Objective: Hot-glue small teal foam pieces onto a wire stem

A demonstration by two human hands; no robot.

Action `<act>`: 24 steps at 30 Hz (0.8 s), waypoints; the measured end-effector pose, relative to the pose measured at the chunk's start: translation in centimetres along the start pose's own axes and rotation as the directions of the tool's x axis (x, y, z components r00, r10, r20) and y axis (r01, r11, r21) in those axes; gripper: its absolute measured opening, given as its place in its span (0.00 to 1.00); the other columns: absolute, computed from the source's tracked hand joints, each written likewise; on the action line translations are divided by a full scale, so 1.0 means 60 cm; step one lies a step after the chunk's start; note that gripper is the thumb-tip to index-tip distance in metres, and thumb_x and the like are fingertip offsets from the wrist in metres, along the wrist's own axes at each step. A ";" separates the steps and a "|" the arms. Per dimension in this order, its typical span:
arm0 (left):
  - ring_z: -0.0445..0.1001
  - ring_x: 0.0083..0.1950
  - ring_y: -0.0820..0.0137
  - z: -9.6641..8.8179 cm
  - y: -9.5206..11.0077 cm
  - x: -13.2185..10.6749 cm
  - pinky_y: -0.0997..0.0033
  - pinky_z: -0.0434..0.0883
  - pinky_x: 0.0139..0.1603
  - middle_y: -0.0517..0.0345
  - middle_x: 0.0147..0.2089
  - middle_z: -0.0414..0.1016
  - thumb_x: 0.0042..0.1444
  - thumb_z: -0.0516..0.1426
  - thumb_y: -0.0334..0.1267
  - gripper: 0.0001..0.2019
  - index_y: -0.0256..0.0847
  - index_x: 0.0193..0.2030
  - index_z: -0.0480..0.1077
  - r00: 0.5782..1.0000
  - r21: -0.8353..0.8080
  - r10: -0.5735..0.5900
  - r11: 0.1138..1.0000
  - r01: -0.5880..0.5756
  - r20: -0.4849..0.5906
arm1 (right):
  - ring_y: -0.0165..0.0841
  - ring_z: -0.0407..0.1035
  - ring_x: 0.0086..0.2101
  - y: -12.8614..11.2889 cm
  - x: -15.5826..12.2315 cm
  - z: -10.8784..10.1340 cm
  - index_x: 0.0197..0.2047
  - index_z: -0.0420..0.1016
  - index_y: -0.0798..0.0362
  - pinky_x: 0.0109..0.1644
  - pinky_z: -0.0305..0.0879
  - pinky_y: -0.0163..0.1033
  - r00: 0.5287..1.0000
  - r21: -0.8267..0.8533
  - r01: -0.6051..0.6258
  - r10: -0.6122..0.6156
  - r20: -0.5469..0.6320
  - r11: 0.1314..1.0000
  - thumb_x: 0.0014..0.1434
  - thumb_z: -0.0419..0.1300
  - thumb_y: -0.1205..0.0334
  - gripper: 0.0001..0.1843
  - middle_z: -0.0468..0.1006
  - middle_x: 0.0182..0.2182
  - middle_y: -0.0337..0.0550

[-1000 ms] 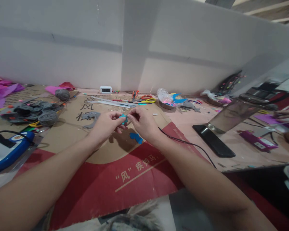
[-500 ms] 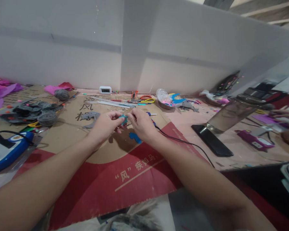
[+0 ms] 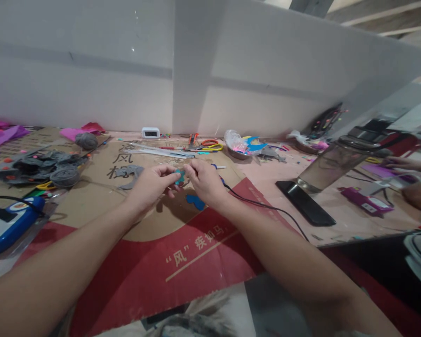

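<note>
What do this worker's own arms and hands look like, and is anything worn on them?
They are a person's: the left hand and right hand show no gloves, and the left forearm and right forearm show no sleeves. I see no watch, bracelet or markings; rings can't be ruled out, as some fingers are hidden.

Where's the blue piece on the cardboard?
In the head view, the blue piece lies near the centre, just below the right hand, by the cardboard's red area.

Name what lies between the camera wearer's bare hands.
In the head view, a small, irregular teal piece, pinched by the left hand, lies between it and the right hand.
</note>
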State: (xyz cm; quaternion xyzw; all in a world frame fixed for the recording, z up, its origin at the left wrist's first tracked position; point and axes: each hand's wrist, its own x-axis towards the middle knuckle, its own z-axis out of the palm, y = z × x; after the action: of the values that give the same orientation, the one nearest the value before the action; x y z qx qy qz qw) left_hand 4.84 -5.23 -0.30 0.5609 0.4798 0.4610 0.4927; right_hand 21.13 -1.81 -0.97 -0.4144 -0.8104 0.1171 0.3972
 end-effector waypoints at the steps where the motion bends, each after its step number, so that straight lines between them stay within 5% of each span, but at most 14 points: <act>1: 0.74 0.24 0.72 0.000 0.000 0.000 0.75 0.67 0.22 0.55 0.27 0.76 0.50 0.64 0.45 0.13 0.37 0.35 0.73 1.000 -0.002 -0.009 1.000 0.009 -0.002 | 0.30 0.59 0.29 0.000 0.000 0.000 0.25 0.59 0.51 0.35 0.51 0.36 1.000 0.017 -0.007 0.007 -0.002 1.000 0.67 0.48 0.56 0.18 0.67 0.25 0.38; 14: 0.77 0.30 0.70 0.002 0.005 0.000 0.78 0.66 0.20 0.57 0.34 0.74 0.48 0.66 0.44 0.13 0.36 0.35 0.73 0.999 -0.117 0.010 0.993 -0.004 0.049 | 0.27 0.62 0.26 0.015 0.007 0.014 0.24 0.65 0.53 0.34 0.56 0.34 0.995 0.375 -0.093 0.095 0.013 0.922 0.66 0.50 0.50 0.22 0.68 0.22 0.35; 24: 0.77 0.28 0.70 0.006 0.014 -0.004 0.77 0.66 0.19 0.54 0.35 0.76 0.46 0.67 0.43 0.14 0.36 0.33 0.71 0.999 -0.168 -0.022 0.985 0.029 0.038 | 0.26 0.61 0.24 0.008 0.005 0.014 0.23 0.63 0.52 0.33 0.58 0.34 0.994 0.486 -0.109 0.110 0.027 0.867 0.64 0.52 0.47 0.23 0.68 0.21 0.34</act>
State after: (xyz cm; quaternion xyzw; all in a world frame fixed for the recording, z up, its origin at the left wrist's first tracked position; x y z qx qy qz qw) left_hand 5.25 -5.53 0.50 0.5193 0.4374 0.4833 0.5527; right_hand 20.70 -1.15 -1.58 -0.3466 -0.7299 0.3390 0.4818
